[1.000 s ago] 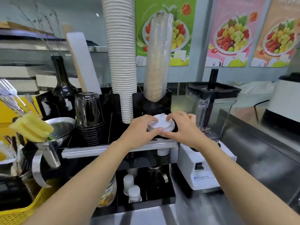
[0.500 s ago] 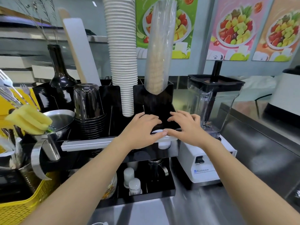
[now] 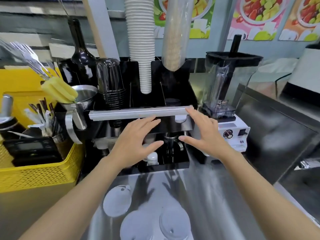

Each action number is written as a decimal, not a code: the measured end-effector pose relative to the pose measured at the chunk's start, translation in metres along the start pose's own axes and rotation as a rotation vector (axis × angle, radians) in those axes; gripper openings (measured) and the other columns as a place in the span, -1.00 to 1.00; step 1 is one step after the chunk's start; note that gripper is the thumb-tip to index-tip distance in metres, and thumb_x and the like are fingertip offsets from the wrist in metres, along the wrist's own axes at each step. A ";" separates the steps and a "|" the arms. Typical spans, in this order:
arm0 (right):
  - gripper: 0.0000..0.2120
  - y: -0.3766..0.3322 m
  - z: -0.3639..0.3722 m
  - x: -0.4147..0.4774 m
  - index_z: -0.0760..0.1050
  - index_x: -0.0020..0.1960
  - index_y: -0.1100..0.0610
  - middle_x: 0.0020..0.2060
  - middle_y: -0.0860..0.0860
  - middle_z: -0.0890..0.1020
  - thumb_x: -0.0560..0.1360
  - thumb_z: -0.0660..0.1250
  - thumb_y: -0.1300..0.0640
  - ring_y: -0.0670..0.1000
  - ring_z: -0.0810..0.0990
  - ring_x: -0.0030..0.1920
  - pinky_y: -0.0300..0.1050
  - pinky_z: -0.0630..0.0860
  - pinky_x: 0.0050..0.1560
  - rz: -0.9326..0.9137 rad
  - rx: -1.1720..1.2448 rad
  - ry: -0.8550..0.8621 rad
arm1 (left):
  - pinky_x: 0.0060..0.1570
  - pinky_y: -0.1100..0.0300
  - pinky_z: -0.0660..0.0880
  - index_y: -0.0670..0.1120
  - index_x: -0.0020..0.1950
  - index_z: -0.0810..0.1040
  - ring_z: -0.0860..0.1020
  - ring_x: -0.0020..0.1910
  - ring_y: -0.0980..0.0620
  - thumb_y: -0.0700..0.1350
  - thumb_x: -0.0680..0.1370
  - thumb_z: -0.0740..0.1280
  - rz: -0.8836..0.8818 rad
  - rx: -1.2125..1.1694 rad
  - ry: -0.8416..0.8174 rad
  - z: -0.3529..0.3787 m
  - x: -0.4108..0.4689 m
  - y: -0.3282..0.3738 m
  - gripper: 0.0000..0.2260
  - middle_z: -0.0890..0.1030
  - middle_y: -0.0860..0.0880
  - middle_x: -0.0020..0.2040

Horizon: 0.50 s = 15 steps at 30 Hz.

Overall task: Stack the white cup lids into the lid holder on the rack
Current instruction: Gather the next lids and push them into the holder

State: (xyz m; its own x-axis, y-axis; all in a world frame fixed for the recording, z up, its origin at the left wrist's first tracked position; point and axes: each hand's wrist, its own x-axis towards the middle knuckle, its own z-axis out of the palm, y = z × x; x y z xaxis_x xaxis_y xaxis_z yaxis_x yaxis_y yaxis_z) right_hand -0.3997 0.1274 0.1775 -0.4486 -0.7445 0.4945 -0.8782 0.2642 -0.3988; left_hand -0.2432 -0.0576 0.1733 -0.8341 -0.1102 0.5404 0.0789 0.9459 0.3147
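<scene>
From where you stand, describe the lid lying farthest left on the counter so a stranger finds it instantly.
Start at the black rack with the tall white cup stack. On the steel counter before it lie three white lids; this lid lies nearest the yellow basket, set apart from the touching pair.

White lids (image 3: pixel 174 226) blur at the bottom edge; the left hand (image 3: pixel 136 144) hides small bottles.
</scene>
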 end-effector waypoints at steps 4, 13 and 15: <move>-0.21 -0.014 0.017 -0.043 0.03 0.45 -0.11 0.46 -0.03 0.21 0.33 0.30 -0.23 -0.09 0.11 0.45 -0.03 0.03 0.38 0.067 0.075 -0.076 | 0.38 0.19 0.06 0.10 0.40 0.23 0.16 0.35 0.27 0.35 0.39 0.13 -0.113 -0.084 -0.107 0.020 -0.058 0.007 -0.36 0.25 0.18 0.40; -0.13 -0.026 0.085 -0.147 -0.10 0.48 -0.06 0.51 -0.02 0.05 0.38 0.37 -0.13 -0.04 0.01 0.48 0.03 -0.02 0.45 0.289 0.036 -0.618 | 0.39 0.10 0.05 0.03 0.45 0.09 0.13 0.43 0.00 0.27 0.44 0.22 -0.283 -0.019 -0.528 0.089 -0.146 0.026 -0.33 0.21 0.02 0.48; -0.11 -0.028 0.098 -0.165 -0.15 0.48 -0.04 0.52 0.00 0.00 0.38 0.37 -0.13 -0.02 -0.01 0.49 0.04 -0.02 0.45 0.353 0.016 -0.711 | 0.40 0.09 0.03 -0.01 0.44 0.11 0.15 0.43 -0.03 0.24 0.45 0.23 -0.256 0.022 -0.593 0.100 -0.155 0.032 -0.34 0.23 -0.01 0.47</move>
State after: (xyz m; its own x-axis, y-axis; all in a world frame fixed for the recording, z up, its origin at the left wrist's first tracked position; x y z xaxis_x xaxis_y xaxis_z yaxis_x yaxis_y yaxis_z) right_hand -0.2846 0.1828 0.0312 -0.4815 -0.8328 -0.2731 -0.6991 0.5529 -0.4534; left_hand -0.1662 0.0200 0.0218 -0.9856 -0.1520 -0.0747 -0.1687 0.9187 0.3570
